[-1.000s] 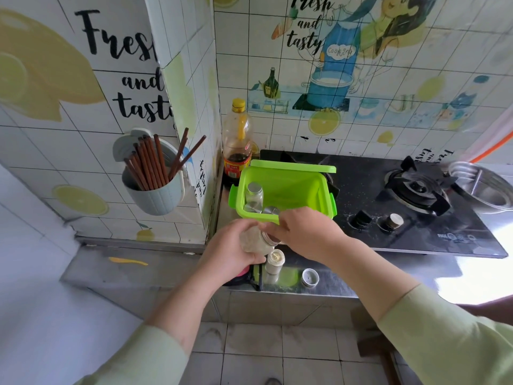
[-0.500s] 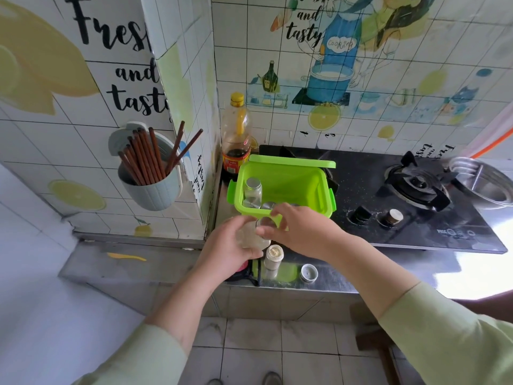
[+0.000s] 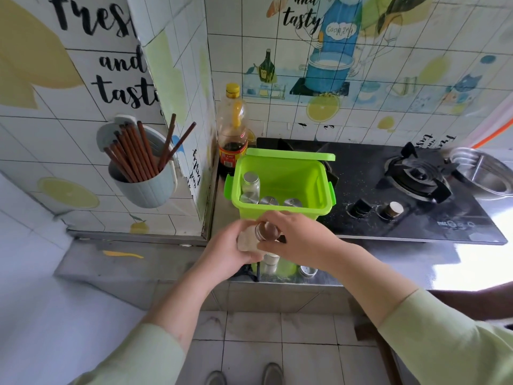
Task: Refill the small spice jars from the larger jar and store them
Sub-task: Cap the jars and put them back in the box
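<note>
Gripping one jar (image 3: 249,241), left hand (image 3: 227,252) and right hand (image 3: 301,240) face "tasty" tiles (image 3: 301,20).

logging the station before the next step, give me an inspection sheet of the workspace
surface: steel counter, bright glare at right
job's things: held jar, tilted, pale powder inside; green bin, lid up, holding three capped small jars; second jar, partly hidden below the hands; loose cap on the counter edge
clutter: sauce bottle behind the bin
grippers: left hand grips the held jar's body; right hand grips its top
cables: orange hose at far right
surroundings: gas hob, metal basin, chopstick cup on tiled wall
</note>
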The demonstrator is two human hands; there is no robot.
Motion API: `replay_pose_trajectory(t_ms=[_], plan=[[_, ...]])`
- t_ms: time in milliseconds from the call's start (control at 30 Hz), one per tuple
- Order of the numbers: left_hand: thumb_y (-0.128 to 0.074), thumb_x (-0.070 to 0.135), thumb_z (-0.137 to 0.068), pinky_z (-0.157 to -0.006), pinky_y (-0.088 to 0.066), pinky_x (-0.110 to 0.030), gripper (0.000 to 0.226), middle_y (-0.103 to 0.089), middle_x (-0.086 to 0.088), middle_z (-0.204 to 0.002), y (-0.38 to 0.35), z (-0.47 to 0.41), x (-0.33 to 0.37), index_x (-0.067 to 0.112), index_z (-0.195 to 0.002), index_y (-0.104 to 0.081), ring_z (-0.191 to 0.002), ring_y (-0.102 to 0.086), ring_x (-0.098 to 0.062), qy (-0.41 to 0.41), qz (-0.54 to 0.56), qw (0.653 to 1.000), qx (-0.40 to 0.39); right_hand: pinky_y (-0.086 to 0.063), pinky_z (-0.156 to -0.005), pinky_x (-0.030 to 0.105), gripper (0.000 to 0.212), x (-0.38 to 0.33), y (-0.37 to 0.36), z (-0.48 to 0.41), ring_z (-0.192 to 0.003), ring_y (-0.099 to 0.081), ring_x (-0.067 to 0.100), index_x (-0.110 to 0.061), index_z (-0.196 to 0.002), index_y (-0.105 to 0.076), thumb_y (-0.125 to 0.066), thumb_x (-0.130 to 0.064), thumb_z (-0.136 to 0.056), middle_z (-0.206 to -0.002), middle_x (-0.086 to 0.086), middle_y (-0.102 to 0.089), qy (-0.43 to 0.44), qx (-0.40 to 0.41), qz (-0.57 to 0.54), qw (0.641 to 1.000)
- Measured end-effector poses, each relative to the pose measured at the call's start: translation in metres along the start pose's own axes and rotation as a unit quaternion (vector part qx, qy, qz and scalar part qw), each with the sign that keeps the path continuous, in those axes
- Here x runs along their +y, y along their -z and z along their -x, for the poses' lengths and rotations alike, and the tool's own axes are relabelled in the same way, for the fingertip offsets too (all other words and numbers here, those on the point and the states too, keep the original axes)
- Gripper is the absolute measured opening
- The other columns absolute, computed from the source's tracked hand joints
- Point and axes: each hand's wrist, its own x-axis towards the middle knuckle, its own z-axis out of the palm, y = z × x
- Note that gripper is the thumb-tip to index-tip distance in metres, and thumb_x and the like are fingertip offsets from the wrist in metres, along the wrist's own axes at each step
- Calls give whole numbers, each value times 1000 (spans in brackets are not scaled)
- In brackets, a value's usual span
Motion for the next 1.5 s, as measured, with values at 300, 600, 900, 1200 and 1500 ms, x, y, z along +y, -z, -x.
replay_pose_trajectory(t_ms=[300,600,900,1200,1500], plan=[[-70,48,-48,-83,-56,-45,64,-66,11,-109,-15,-4,0,53,-109,-52,-103,-65,-19,7,9,999,32,-45,-58,28,28,-7,-19,-7,-75,-58,18,-29,-99,-47,-50,-55,-88,-87,-11,-60,-57,92,32,994],[-86,14,-64,-79,-47,-18,61,-66,15,-107,-7,-16,11,40,-111,-57,-101,-63,-8,-29,25,997,73,-36,-51,27,26,-6,-17,-18,-67,-54,14,-33,-99,-45,-47,-57,-90,-89,-13,-57,-55,150,-8,987],[-68,24,-86,-106,-34,-23,65,-37,21,-142,20,-46,34,31,-143,-37,-127,-34,9,-63,75,991,87,-41,-56,27,30,37,59,-72,-77,-57,20,-29,-102,-51,-45,-56,-91,-89,-12,-58,-105,237,23,966],[-46,8,-97,-117,-28,-39,53,-35,2,-153,24,-93,32,21,-147,-34,-140,-32,-13,19,-7,994,106,-44,-53,27,30,83,25,-138,-67,-55,16,-22,-96,-50,-49,-51,-92,-83,-3,-60,-152,88,57,983],[-41,5,-95,-108,-37,-35,53,-39,-1,-151,27,-117,41,22,-146,-37,-138,-37,-18,31,-71,990,118,-47,-54,29,36,85,-8,-155,-71,-59,22,-18,-103,-50,-53,-52,-90,-84,1,-61,-162,23,63,984]])
